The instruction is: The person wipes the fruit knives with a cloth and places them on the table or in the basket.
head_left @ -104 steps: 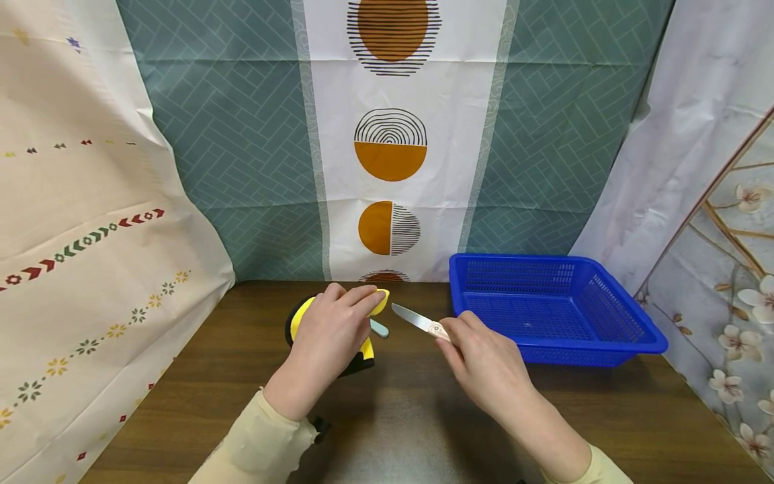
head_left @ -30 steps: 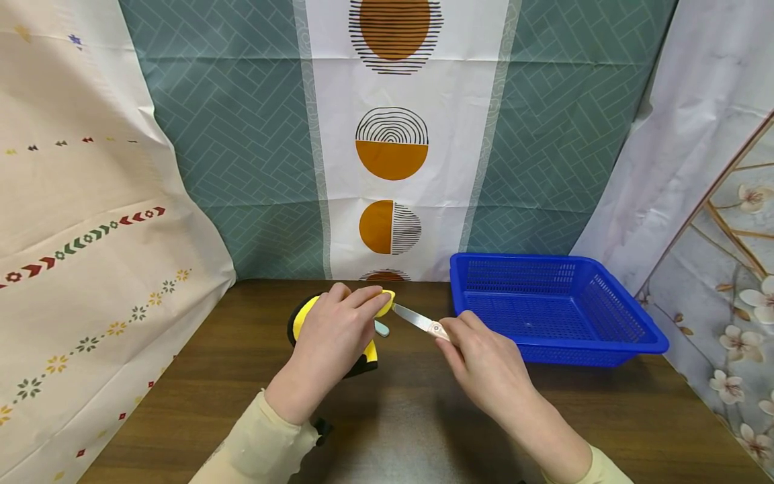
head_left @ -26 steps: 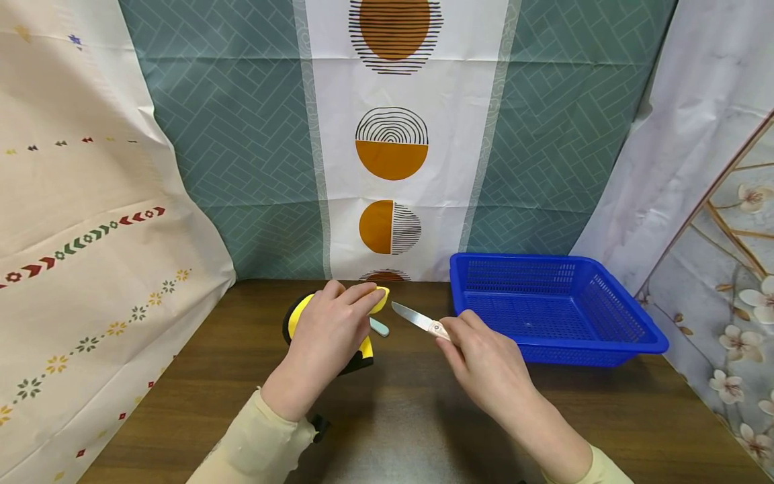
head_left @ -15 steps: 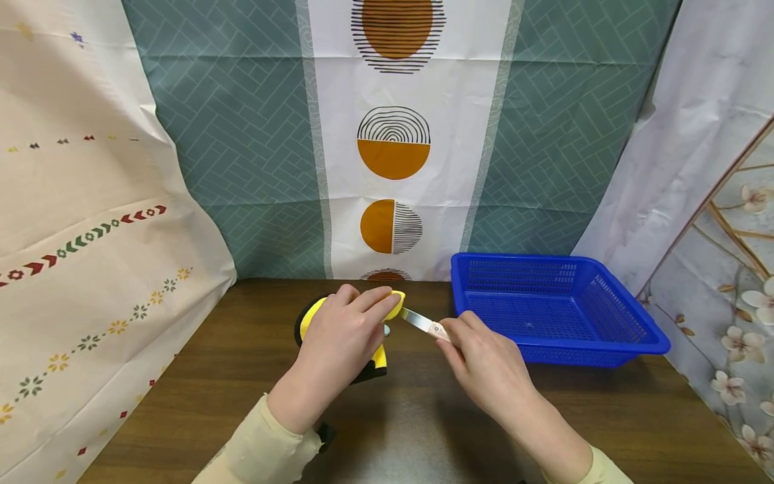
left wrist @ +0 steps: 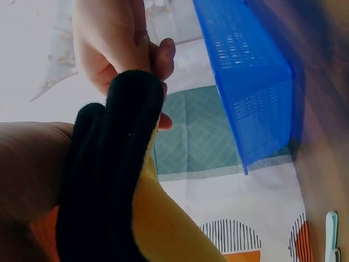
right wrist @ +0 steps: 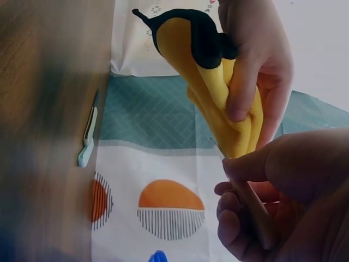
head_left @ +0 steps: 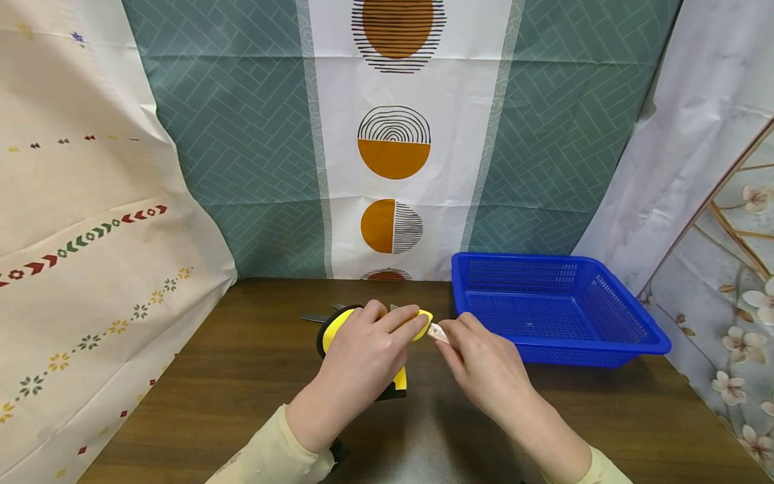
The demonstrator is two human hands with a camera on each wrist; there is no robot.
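My left hand (head_left: 370,351) pinches a folded yellow cloth (head_left: 332,329) with black edging round a knife's blade. My right hand (head_left: 486,359) holds that knife (head_left: 438,333) by its pale pinkish handle. Nearly all the blade is covered by cloth and fingers; a bit of its tip shows past the left fingers in the head view. In the right wrist view the cloth (right wrist: 210,93) bunches down to the base of the knife's handle (right wrist: 255,210), and the thumb of the left hand (right wrist: 264,54) presses its folds. The cloth's black edge (left wrist: 120,164) hangs loose beside the left wrist.
On the brown wooden table (head_left: 242,390), behind the cloth, lie dark blades (head_left: 314,318), partly hidden. A pale mint handle (right wrist: 87,144) shows there in the right wrist view. A blue perforated plastic basket (head_left: 592,349) stands at the back right, close to the right hand. Patterned curtains enclose the table.
The left hand with the cloth has slid right and towards me along the blade, from the tip to the handle. The knife and right hand have stayed in place. Dark blades behind are uncovered.
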